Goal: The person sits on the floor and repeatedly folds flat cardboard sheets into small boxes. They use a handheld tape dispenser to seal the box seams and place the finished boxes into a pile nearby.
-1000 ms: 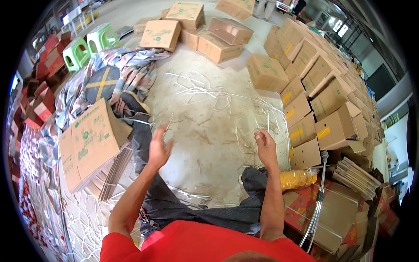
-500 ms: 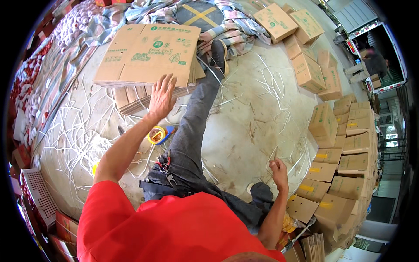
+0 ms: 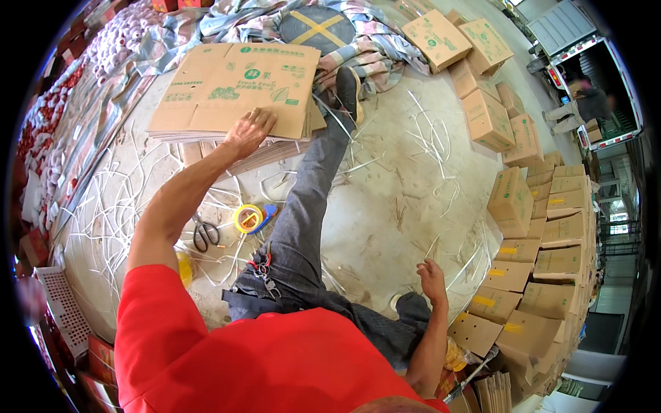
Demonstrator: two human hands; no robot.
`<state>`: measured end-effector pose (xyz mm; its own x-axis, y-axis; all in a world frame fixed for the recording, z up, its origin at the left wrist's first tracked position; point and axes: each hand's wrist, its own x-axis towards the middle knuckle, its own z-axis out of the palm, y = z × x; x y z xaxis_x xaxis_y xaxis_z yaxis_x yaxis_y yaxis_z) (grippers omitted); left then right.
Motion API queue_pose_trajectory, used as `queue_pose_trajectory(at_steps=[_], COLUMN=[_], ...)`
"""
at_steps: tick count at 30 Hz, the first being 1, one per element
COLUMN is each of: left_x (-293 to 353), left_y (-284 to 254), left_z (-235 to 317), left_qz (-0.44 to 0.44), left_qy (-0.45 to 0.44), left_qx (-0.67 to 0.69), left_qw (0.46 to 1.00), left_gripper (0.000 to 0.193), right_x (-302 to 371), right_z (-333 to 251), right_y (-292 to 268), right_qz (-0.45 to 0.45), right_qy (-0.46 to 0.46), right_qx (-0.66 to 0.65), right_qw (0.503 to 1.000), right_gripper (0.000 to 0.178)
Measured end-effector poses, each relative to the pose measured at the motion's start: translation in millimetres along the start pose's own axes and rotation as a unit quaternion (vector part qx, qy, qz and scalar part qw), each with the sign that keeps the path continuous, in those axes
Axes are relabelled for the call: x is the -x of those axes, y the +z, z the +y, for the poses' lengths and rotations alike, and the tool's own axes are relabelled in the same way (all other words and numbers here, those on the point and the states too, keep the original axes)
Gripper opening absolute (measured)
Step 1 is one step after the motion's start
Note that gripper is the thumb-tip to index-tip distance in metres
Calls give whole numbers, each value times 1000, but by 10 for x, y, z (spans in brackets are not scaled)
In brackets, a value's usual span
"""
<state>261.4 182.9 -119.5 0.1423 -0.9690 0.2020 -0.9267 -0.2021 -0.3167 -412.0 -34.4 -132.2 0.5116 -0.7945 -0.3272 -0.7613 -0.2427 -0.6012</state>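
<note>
A stack of flattened cardboard cartons with green printing lies on the floor ahead of me, to the left of my outstretched leg. My left hand is at the stack's near edge, its fingers bent over the top carton and closed on its rim; the thumb is hidden. Off to the right, my right hand hangs above the floor with loosely bent fingers and nothing in it. Between my left arm and my leg lie a roll of yellow tape with a blue part and black-handled scissors.
White strapping strips are tangled over the floor at left. Standing cartons line the right side, with more cartons at far right. A checked cloth lies at the back. A person is by an open truck.
My left hand has shifted slightly left; its stretched fingers have bent onto the top carton's near edge. The scissors have come into view beside my arm. My right hand has moved slightly left.
</note>
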Motion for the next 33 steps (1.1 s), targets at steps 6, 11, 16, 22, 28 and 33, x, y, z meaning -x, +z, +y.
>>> queue_pose_trajectory(at_steps=[6,11,16,22,28,33], left_x=[-467,-850,-1239,-1511,-1396,-1005], left_y=[-1441,-2594,-3212,-2967,-2168,-2106], left_z=[392,1637,2661,2932,2372,2488], left_qz=[180,135,156,59,-102,-97], left_qy=[99,252,324,332,284,318], left_qx=[112,163,230,315,376,368], left_qw=[972,944,904,887,876,868], left_gripper=[36,28,26,34,23,22], right_x=[-49,-236,-21,359,634,519], right_z=[-779,-1664,-1606,-690,101,204], right_y=[51,-172,-316,-825,-756,-538], right_qz=[80,356,431,539,564,525], right_qy=[-120,-352,-253,-133,13,14], right_qx=[133,73,-239,-182,-316,-453], right_qw=[981,862,832,811,763,721], right_gripper=[53,66,54,38,55,84])
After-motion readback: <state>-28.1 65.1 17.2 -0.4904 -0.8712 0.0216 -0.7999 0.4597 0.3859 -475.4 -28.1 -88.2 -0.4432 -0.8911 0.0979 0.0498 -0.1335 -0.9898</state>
